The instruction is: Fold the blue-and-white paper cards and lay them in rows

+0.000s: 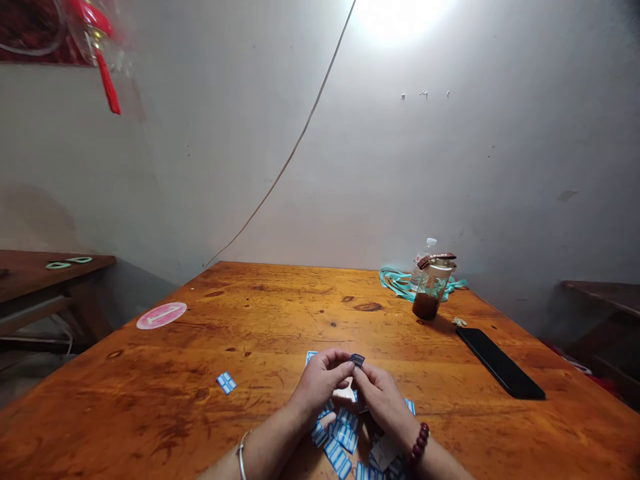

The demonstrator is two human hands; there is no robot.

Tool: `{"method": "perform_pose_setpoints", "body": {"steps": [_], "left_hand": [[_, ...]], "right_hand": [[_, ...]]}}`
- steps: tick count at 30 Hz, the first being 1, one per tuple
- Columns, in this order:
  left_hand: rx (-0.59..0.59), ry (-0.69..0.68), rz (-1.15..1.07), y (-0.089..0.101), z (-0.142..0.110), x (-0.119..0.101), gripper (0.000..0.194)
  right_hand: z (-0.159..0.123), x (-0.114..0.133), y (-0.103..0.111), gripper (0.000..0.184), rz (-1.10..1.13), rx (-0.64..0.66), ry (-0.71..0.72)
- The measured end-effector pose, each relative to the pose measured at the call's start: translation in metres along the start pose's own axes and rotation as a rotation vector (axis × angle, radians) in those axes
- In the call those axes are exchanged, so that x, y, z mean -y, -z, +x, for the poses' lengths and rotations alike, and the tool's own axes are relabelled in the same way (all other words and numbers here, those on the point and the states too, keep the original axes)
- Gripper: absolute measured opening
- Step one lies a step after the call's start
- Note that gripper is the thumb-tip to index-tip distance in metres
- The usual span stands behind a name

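Both hands meet over the near middle of the table. My left hand (320, 379) pinches a small blue-striped card (357, 360) between thumb and fingers. On the card's other side, my right hand (384, 400) grips it too, fingertips close to the left ones. The card looks dark, its face in shade. Below my hands lies a loose heap of blue-and-white striped cards (345, 435), some overlapping and partly hidden by my hands and forearms. One separate blue-and-white card (227, 383) lies off to the left.
The wooden table (280, 313) reaches to the wall. Toward the right stand a tumbler of dark drink (427, 303) and a clear bottle (417, 270), beside turquoise straps (395, 283). A black phone (500, 363) lies near the right edge. A pink oval sticker (161, 316) is at left.
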State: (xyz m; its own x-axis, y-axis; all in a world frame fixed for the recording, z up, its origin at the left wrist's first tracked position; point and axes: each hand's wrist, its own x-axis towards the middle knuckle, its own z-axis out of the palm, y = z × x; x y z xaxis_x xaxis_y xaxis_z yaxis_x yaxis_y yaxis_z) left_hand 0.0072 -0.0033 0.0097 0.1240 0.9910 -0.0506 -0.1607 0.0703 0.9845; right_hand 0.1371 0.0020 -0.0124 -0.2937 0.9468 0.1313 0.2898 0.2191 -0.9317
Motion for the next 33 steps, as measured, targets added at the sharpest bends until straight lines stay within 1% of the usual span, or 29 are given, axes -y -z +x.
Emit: {"method": "perform_pose_setpoints", "body": {"steps": [3,6,7,10,12,13,16,21,23,26,28,31,33], "left_hand": [[-0.029,-0.060,-0.008,0.003,0.001,-0.002,0.020],[-0.123,-0.076,-0.038,0.011,0.005,-0.003,0.020],[-0.146,-0.074,-0.043,0.014,0.006,-0.004,0.020],[-0.174,-0.067,-0.044,0.020,0.010,-0.003,0.019],[-0.170,-0.075,-0.038,0.021,0.011,-0.002,0.018],[-0.164,-0.083,-0.033,0.021,0.011,-0.001,0.017],[-0.148,-0.109,-0.011,0.020,0.010,0.000,0.015],[-0.138,-0.104,0.024,0.019,0.009,0.000,0.014],[-0.138,-0.093,0.031,0.019,0.010,0.000,0.013],[-0.128,-0.088,0.023,0.019,0.010,0.002,0.013],[-0.118,-0.086,0.010,0.017,0.009,0.002,0.013],[-0.119,-0.049,-0.011,0.013,0.008,0.001,0.014],[-0.101,-0.027,-0.030,0.011,0.006,-0.001,0.014]], "right_hand": [[0.002,0.003,0.010,0.038,-0.085,-0.020,0.056],[0.008,-0.003,0.031,0.031,-0.172,-0.140,0.091],[0.010,-0.007,0.038,0.028,-0.185,-0.147,0.079],[0.014,-0.020,0.055,0.018,-0.275,-0.042,0.024],[0.014,-0.026,0.060,0.012,-0.376,0.030,0.031],[0.014,-0.028,0.061,0.012,-0.426,0.049,0.042],[0.012,-0.028,0.061,0.020,-0.533,0.079,0.056],[0.010,-0.025,0.061,0.027,-0.562,0.150,0.054],[0.010,-0.024,0.060,0.023,-0.543,0.140,0.064],[0.011,-0.023,0.058,0.007,-0.428,0.065,0.045],[0.013,-0.020,0.057,0.008,-0.248,0.025,-0.008],[0.014,-0.013,0.053,0.011,0.046,0.017,-0.093],[0.014,-0.009,0.050,0.013,0.141,0.021,-0.132]]}}
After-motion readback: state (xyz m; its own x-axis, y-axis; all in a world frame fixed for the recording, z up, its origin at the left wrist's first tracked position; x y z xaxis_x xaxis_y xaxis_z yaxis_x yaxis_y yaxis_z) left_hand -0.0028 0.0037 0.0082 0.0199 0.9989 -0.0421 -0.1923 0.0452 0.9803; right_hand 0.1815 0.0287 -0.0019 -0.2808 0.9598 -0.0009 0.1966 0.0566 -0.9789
